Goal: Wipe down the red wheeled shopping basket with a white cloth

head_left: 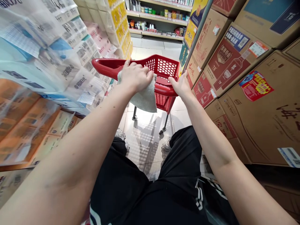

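Observation:
A red plastic shopping cart (164, 67) stands on thin wheeled legs in a narrow shop aisle in front of me. My left hand (134, 76) is closed on a white cloth (145, 98), pressing it against the cart's left rim; the cloth hangs down below the rim. My right hand (180, 86) grips the cart's near edge at its right corner, fingers wrapped round it. My black trousers and shoes show below.
Stacked packs of tissue paper (42, 68) wall the left side. Brown cardboard boxes (253, 93) with red labels are piled on the right. The tiled floor (145, 137) runs ahead to shelves of small goods (159, 18) at the back.

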A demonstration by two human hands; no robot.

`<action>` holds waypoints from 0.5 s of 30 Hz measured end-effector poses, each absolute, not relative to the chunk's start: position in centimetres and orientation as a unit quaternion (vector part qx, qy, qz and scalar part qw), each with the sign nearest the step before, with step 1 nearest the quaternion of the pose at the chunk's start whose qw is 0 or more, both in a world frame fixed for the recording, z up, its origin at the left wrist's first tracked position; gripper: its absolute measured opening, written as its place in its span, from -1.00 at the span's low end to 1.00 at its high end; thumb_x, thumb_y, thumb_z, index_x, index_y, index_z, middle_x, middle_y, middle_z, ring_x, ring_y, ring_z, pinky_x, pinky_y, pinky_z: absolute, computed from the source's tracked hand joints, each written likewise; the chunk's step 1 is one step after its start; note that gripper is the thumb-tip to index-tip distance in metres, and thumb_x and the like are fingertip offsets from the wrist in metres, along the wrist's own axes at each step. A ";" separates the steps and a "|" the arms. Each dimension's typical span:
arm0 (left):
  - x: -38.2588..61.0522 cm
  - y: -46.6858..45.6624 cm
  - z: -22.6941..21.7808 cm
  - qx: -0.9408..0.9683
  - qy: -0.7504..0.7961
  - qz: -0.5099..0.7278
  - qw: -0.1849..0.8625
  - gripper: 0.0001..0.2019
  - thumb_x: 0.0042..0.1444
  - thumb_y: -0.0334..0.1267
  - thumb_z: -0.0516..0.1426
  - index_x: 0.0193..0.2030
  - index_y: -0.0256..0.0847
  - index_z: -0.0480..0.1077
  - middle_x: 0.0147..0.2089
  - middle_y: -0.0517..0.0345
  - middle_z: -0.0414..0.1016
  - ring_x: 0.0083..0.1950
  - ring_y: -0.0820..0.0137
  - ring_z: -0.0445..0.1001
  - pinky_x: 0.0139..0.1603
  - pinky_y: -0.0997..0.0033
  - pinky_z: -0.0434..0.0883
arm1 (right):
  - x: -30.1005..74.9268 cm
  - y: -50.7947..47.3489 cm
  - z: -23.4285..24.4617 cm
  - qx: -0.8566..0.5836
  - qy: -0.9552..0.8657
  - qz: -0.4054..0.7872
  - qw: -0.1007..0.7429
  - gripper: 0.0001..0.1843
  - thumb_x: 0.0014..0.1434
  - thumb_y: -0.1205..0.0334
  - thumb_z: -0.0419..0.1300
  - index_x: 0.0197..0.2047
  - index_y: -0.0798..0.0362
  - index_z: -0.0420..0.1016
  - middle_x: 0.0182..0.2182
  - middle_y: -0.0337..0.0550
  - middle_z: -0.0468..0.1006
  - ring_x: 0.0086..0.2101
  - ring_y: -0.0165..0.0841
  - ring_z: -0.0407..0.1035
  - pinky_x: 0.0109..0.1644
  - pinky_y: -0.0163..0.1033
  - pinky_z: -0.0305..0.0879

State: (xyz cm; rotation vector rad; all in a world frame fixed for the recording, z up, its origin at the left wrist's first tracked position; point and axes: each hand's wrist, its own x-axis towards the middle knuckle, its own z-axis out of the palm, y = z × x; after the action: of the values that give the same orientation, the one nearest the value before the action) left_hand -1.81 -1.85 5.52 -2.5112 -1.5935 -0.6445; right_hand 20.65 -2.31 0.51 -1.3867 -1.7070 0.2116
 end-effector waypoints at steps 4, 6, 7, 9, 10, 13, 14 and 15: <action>-1.3 -1.9 5.4 -0.820 -0.504 -0.267 0.050 -0.47 0.22 0.11 -0.22 0.00 0.03 0.48 -0.02 0.12 0.58 0.30 0.07 0.28 0.35 -0.19 -0.06 | 18.8 -4.2 2.4 -0.636 -0.631 0.024 0.442 -0.14 0.25 -0.04 0.15 0.42 0.25 -0.07 0.39 0.30 -0.07 0.41 0.16 -0.43 0.40 0.38 -0.35; -1.1 -2.1 5.5 -0.819 -0.501 -0.278 0.042 -0.47 0.23 0.08 -0.21 0.01 0.01 0.49 -0.02 0.11 0.57 0.27 0.06 0.31 0.33 -0.18 0.00 | 17.7 -5.5 3.7 -0.643 -0.638 -0.022 0.424 -0.23 0.28 0.04 0.12 0.42 0.20 -0.01 0.40 0.22 -0.08 0.41 0.11 -0.51 0.41 0.37 -0.38; -1.0 -2.2 5.5 -0.820 -0.500 -0.278 0.036 -0.48 0.23 0.07 -0.21 0.02 0.01 0.49 -0.01 0.11 0.57 0.26 0.06 0.32 0.32 -0.17 0.03 | 17.3 -6.1 4.4 -0.648 -0.644 -0.039 0.404 -0.29 0.30 0.08 0.08 0.42 0.16 0.02 0.39 0.19 -0.05 0.42 0.09 -0.48 0.41 0.38 -0.35; -1.0 -2.6 5.6 -0.825 -0.492 -0.277 0.023 -0.49 0.23 0.06 -0.19 0.05 0.02 0.48 0.02 0.11 0.56 0.24 0.06 0.34 0.30 -0.13 0.09 | 16.5 -7.4 5.6 -0.669 -0.647 -0.081 0.356 -0.40 0.35 0.15 -0.03 0.41 0.07 0.06 0.38 0.15 0.02 0.41 0.05 -0.34 0.38 0.40 -0.26; -1.0 -2.9 5.7 -0.828 -0.487 -0.277 0.019 -0.50 0.23 0.05 -0.18 0.06 0.04 0.47 0.04 0.12 0.56 0.24 0.07 0.34 0.29 -0.11 0.11 | 16.2 -7.9 6.1 -0.684 -0.642 -0.104 0.330 -0.44 0.37 0.18 -0.09 0.40 0.04 0.08 0.37 0.15 0.05 0.40 0.04 -0.26 0.36 0.39 -0.19; -1.1 -3.6 5.6 -0.836 -0.470 -0.283 0.024 -0.52 0.23 0.03 -0.16 0.09 0.07 0.46 0.07 0.14 0.54 0.23 0.09 0.35 0.27 -0.05 0.17 | 15.7 -8.8 7.1 -0.707 -0.629 -0.162 0.280 -0.49 0.40 0.26 -0.21 0.34 0.02 0.21 0.33 0.14 0.17 0.36 -0.02 -0.08 0.33 0.26 -0.01; -1.1 -3.8 5.6 -0.837 -0.465 -0.287 0.031 -0.53 0.23 0.02 -0.16 0.09 0.07 0.46 0.08 0.14 0.54 0.22 0.09 0.36 0.27 -0.04 0.18 | 15.6 -8.9 7.2 -0.700 -0.636 -0.176 0.273 -0.49 0.40 0.28 -0.24 0.30 0.03 0.26 0.31 0.13 0.20 0.34 -0.05 -0.02 0.32 0.19 0.05; -1.1 -4.0 5.5 -0.838 -0.461 -0.291 0.038 -0.53 0.24 0.01 -0.16 0.10 0.07 0.45 0.08 0.14 0.54 0.21 0.10 0.37 0.27 -0.04 0.19 | 15.5 -8.8 7.3 -0.687 -0.650 -0.184 0.267 -0.48 0.40 0.31 -0.27 0.26 0.05 0.32 0.28 0.11 0.24 0.31 -0.07 0.04 0.30 0.13 0.10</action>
State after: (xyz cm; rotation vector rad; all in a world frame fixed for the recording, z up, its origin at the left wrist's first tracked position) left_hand -1.14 -4.00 5.53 -2.5697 -1.4143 -0.8922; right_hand 15.49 -8.79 7.25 -1.8548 -1.7540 -0.4961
